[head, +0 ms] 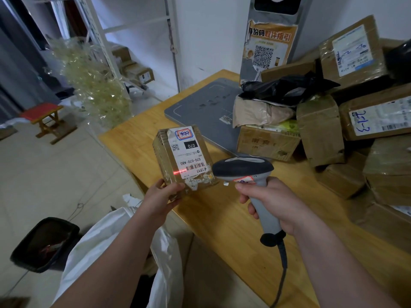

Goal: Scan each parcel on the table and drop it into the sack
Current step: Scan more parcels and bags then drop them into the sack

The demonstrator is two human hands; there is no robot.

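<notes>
My left hand grips the near bottom corner of a small taped cardboard parcel and holds it above the table's left edge, white label facing up. My right hand is wrapped around the grey handle of a corded barcode scanner, whose dark head points at the parcel. A red laser line lies across the label beside its barcode. The white sack stands open on the floor below my left forearm. Several more brown parcels are piled on the right half of the wooden table.
A grey flat scanning pad lies at the table's far side with a poster-covered stand behind it. A black bin sits on the floor left of the sack. A red stool and white shelving stand farther back.
</notes>
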